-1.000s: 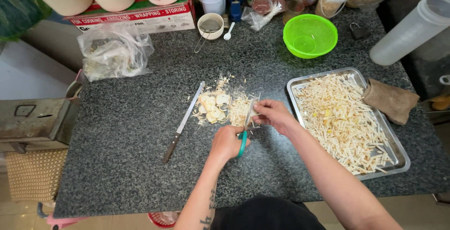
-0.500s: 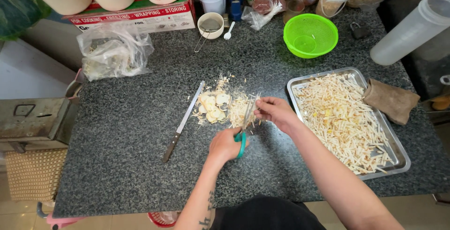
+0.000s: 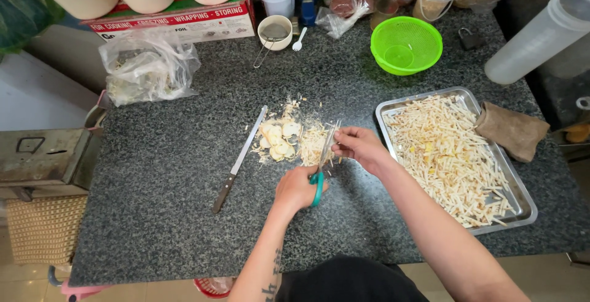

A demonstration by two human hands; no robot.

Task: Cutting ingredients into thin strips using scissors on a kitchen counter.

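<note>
My left hand grips teal-handled scissors, blades pointing away from me. My right hand pinches a small pale piece at the blade tips. Just left of the blades lies a pile of pale round slices and thin cut strips on the dark granite counter. To the right, a metal tray is filled with many pale strips.
A knife lies left of the pile. A green colander, a clear plastic bag, a small white cup with a strainer, a tall clear jug and jars stand at the back. A brown cloth sits beside the tray.
The hands stay at the same spot; the scissors and my right-hand fingers shift only slightly at the pile.
</note>
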